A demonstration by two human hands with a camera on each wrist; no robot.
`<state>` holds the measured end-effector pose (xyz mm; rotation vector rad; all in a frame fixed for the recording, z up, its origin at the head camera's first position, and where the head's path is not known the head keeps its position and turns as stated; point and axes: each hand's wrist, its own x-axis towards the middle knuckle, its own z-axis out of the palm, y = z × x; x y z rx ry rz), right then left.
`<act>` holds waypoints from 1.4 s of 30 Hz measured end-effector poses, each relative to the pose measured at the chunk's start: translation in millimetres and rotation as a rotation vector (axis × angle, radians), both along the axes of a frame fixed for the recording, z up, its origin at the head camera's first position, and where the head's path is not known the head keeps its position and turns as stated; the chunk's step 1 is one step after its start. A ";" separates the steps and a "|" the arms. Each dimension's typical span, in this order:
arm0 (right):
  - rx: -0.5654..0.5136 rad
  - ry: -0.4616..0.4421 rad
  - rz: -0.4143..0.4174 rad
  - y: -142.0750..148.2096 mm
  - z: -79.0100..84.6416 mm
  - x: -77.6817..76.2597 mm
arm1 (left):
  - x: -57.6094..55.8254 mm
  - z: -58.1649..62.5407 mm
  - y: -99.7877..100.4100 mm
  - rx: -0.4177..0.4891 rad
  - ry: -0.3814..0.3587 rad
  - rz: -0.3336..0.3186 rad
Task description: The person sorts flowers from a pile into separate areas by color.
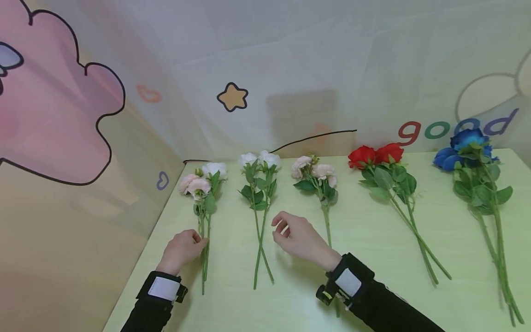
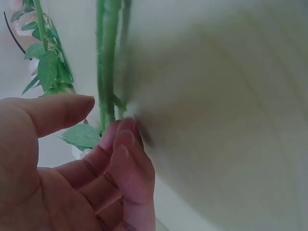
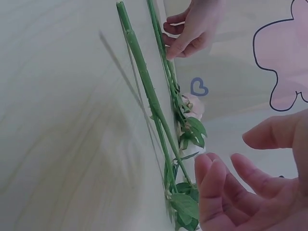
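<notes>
On the left of the table lies a bunch of artificial flowers, pink and white blooms (image 1: pixel 199 186) on green stems. My left hand (image 1: pixel 182 249) is at these stems. In the left wrist view its curled fingers (image 2: pixel 130 163) reach the stems (image 2: pixel 109 62), while the thumb stands apart from them. Right of that bunch lie two white flowers (image 1: pixel 269 160) with crossed stems. Beside those stems my right hand (image 1: pixel 300 237) hovers with loosely bent fingers and nothing in its grasp. The right wrist view shows a gap between its thumb (image 3: pixel 269 132) and fingers.
Further right on the pale table (image 1: pixel 307 295) lie pale pink flowers (image 1: pixel 324 172), partly under my right forearm, then red roses (image 1: pixel 375 157) and blue flowers (image 1: pixel 469 143). A printed cloth backdrop (image 1: pixel 290 60) rises behind the table and along its left side.
</notes>
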<state>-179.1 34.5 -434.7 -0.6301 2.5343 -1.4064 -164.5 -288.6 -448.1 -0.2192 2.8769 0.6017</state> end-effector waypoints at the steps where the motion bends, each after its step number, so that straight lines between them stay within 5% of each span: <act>1: -0.001 -0.008 0.004 0.4 -0.2 0.1 | -0.4 -1.2 -0.1 0.000 -0.001 -0.002; 16: -0.037 -0.041 0.039 7.0 0.6 3.6 | -4.2 -2.3 -6.1 0.068 -0.055 0.012; 21: -0.045 -0.034 0.039 10.3 0.2 2.9 | -5.9 0.7 -13.6 0.201 -0.096 0.071; 33: -0.043 -0.038 0.033 16.1 -2.5 1.7 | -10.5 -4.2 -23.7 0.550 -0.194 0.098; 42: -0.042 -0.045 0.025 20.6 -3.5 1.7 | -7.0 1.0 -22.0 0.626 -0.068 0.157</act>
